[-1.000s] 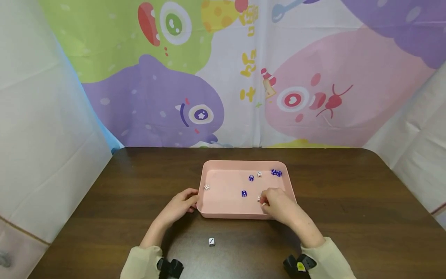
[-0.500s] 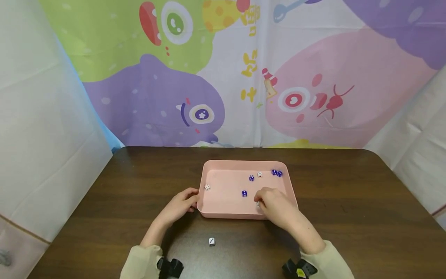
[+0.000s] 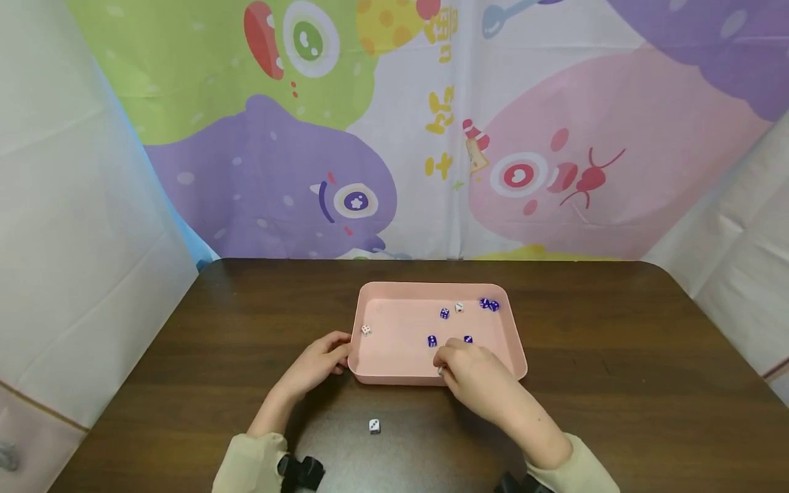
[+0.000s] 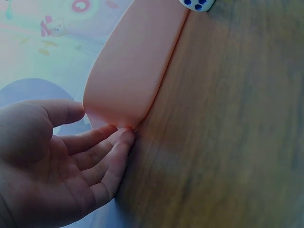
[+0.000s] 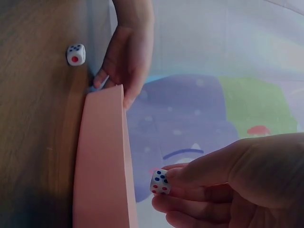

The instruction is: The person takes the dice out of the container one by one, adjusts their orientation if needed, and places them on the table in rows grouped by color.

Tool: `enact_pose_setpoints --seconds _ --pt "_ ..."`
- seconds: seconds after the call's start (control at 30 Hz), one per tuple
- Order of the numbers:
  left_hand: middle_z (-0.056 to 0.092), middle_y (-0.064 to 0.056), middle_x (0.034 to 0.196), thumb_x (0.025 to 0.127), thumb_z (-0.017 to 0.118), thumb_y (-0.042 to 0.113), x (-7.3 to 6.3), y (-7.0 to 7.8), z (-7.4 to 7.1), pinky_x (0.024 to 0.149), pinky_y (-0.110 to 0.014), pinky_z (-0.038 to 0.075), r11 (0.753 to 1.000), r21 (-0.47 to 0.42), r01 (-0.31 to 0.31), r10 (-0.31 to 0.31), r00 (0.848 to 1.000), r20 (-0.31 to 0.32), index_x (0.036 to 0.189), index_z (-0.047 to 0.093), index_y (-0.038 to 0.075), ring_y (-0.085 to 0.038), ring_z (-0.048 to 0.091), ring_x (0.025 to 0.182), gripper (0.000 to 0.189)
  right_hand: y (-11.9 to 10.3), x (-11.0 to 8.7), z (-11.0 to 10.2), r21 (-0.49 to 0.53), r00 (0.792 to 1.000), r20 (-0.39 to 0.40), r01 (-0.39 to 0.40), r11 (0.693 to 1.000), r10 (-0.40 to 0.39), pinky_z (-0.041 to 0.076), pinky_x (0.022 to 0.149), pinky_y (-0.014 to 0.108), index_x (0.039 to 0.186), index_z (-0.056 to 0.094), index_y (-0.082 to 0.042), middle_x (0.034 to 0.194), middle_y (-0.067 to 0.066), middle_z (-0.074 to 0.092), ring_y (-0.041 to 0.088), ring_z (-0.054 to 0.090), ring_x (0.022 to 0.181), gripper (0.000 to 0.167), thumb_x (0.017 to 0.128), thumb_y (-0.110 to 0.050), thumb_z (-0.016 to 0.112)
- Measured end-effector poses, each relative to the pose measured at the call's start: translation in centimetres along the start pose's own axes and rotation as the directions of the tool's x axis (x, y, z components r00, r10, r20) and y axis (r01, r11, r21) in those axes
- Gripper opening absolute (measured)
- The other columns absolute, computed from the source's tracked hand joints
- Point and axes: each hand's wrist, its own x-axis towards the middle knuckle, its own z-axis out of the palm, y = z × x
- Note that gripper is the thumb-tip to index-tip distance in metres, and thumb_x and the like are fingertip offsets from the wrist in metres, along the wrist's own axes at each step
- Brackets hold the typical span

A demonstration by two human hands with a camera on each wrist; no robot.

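My right hand [image 3: 477, 376] pinches a white die [image 5: 160, 182] between thumb and fingers, above the near wall of the pink tray [image 3: 394, 380]. Blue and red dots show on the die in the right wrist view. At the tray's left end, my left hand [image 3: 317, 363] touches the outside, its thumb at the rim and its fingertips low on the corner. Inside the tray lie several blue dice, one [image 3: 468, 339] just beyond my right hand, another [image 3: 432, 341] left of it. Two white dice lie there too, one by the left wall [image 3: 366, 329], one farther back [image 3: 459, 307].
Another white die [image 3: 374, 426] sits on the dark wooden table [image 3: 616, 376], in front of the tray. Two blue dice [image 3: 490, 305] lie close together in its far right corner. A printed cartoon cloth [image 3: 277, 185] hangs behind the table.
My right hand has moved left and nearer with the white die, from inside the tray to its near wall. A blue die behind the hand has come into view. The left hand stays put.
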Motion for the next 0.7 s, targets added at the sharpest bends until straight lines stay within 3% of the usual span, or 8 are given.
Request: enact_pose_setpoints --seconds 0.37,0.7 --pt "0.06 -0.014 0.092 0.093 0.047 0.018 0.2 -0.1 0.0 0.067 -0.031 0.049 1.0 -0.007 0.005 -0.005 1.0 -0.005 0.118 0.051 -0.005 -0.015 0.055 0.078 0.034 -1.8 0.0 0.4 0.093 0.994 0.041 0.097 0.991 -0.101 0.047 0.062 0.022 0.075 0.062 -0.008 0.074 -0.002 0.057 0.009 0.055 0.068 0.009 0.077 0.001 0.063" --pt "0.06 -0.014 0.09 0.093 0.048 0.018 0.0 0.1 0.1 0.066 -0.031 0.049 1.0 0.0 -0.001 0.001 1.0 -0.008 0.117 0.051 -0.005 -0.014 0.055 0.077 0.034 -2.8 -0.3 1.1 0.067 0.985 0.09 0.143 0.988 -0.148 0.048 0.063 0.023 0.08 0.065 -0.009 0.077 -0.003 0.06 0.009 0.058 0.07 0.005 0.078 -0.004 0.064"
